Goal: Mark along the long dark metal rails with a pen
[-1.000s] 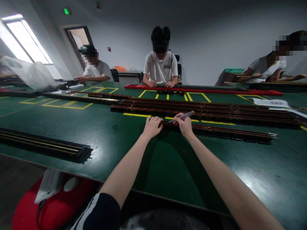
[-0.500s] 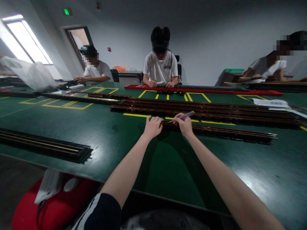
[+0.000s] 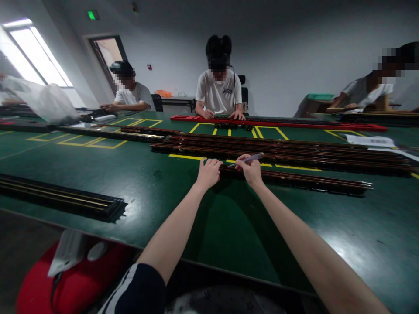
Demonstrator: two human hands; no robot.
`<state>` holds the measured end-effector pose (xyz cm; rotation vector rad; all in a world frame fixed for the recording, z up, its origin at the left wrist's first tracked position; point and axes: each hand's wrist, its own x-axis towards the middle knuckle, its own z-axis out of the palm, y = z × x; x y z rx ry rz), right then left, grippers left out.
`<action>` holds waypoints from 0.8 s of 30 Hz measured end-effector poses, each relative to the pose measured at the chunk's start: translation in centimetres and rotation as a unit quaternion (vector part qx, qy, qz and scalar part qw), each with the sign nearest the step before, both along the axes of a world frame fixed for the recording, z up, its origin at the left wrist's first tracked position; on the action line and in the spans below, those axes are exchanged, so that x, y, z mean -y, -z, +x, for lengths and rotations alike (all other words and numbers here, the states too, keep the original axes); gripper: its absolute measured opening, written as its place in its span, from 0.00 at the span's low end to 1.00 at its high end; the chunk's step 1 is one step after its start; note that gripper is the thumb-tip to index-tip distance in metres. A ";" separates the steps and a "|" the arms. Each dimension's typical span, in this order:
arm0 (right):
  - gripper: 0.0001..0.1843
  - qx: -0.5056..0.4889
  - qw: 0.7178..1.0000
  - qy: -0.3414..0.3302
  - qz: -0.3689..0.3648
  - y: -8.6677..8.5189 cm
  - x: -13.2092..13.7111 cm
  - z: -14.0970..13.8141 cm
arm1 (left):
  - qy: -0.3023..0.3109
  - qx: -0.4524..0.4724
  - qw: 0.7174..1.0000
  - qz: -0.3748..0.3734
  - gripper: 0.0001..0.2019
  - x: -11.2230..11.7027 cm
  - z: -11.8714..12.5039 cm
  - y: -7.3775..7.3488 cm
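A long dark rail with copper strips (image 3: 310, 180) lies across the green table (image 3: 229, 226) in front of me. My left hand (image 3: 207, 172) is curled over its left end, fingers closed on it. My right hand (image 3: 251, 169) rests on the same rail just to the right and pinches a slim pen-like tool (image 3: 249, 159), whose tip points left toward the rail's end.
More long rails (image 3: 278, 150) lie stacked just beyond, and another flat bundle (image 3: 62, 198) sits near the left front edge. A red tray (image 3: 278, 124) lies before the person opposite; other people sit at the far left and right. A red stool (image 3: 72, 274) stands below left.
Both hands have edged slightly up and away on the rail; the rail's right end has shifted a little left. The person opposite has moved one hand along the red tray.
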<state>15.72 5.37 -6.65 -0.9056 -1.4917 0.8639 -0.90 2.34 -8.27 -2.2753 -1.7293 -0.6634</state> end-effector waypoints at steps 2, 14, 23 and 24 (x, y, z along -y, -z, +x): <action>0.09 0.004 1.000 0.002 0.000 0.0 -0.1 0.1 | -0.003 0.001 1.000 -0.004 0.20 0.0 0.1 -0.1; 0.09 0.000 1.000 0.007 -0.002 0.1 -0.3 0.3 | 0.001 0.009 1.000 -0.010 0.25 -0.2 -0.1 0.0; 0.06 -0.022 0.998 0.054 0.001 0.0 -0.4 0.6 | -0.005 0.020 0.999 -0.037 0.22 -0.1 -0.1 -0.4; 0.06 -0.026 0.998 0.058 -0.001 0.0 -0.4 0.7 | -0.004 0.019 0.999 -0.040 0.21 0.0 -0.1 -0.5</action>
